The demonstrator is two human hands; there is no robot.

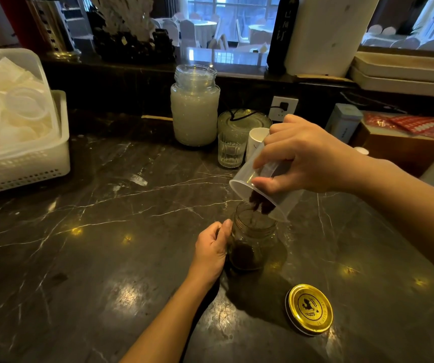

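Observation:
A small glass jar point(254, 239) stands open on the dark marble counter point(106, 231), with dark brown grounds at its bottom. My left hand point(212, 251) holds the jar's left side, thumb near the rim. My right hand point(299, 158) grips a clear plastic cup point(268, 191) tipped mouth-down over the jar. A dark brown clump point(260, 204) sits at the cup's lip, just above the jar's mouth. The jar's gold lid point(310, 309) lies flat on the counter at the front right.
A tall jar of white liquid point(195, 108) stands behind, with a ribbed glass point(230, 150), a glass lid point(242, 121) and a white cup point(256, 138) beside it. A white basket of plastic lids point(19, 142) sits far left. Boxes and trays crowd the right.

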